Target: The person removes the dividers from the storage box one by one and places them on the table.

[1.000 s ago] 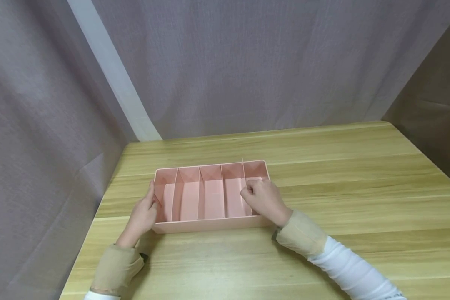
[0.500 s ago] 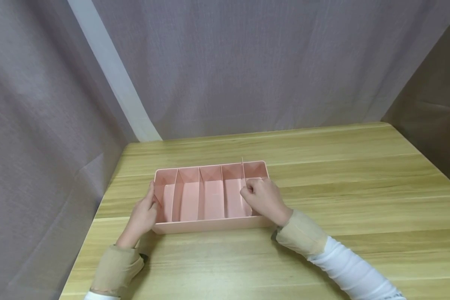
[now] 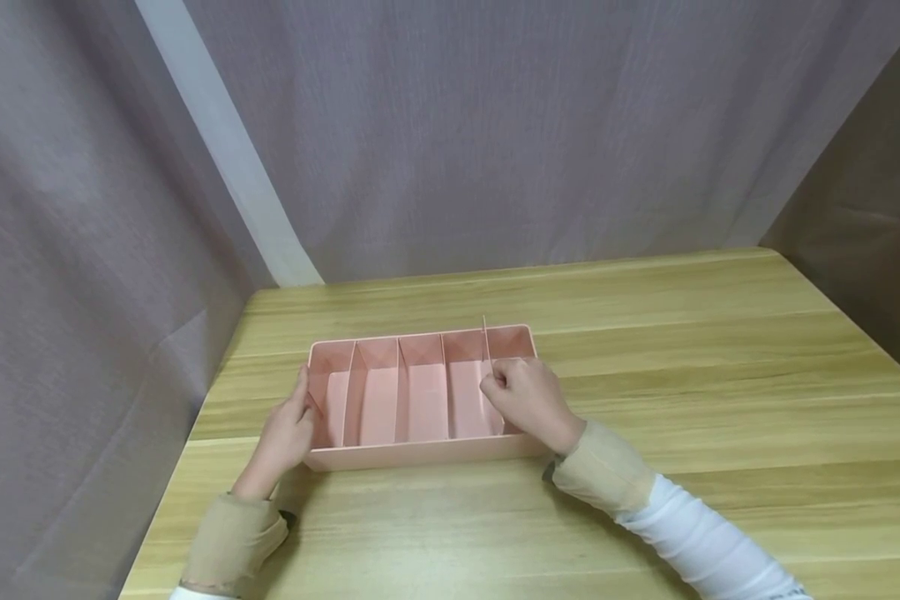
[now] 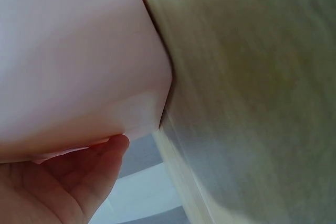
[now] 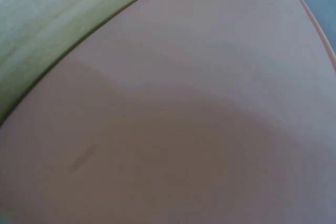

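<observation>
A pink divided box (image 3: 427,455) rests on the table, split into several long compartments by thin upright dividers. At its left end my left hand (image 3: 283,432) grips the end wall, thumb over the rim; the left wrist view shows the fingers (image 4: 100,174) against the outer wall. My right hand (image 3: 531,397) reaches into the right end with curled fingers, pinching the rightmost divider (image 3: 485,340). That divider's far end stands above the box rim, and its middle is hidden behind the fingers. In the right wrist view the box's pink outer wall (image 5: 184,93) fills most of the picture.
The wood-grain table (image 3: 690,367) extends right of the box and toward the front. A grey curtain (image 3: 495,150) with a pale strip (image 3: 228,150) hangs along the back and left edges. A brown covering (image 3: 862,217) stands at the right.
</observation>
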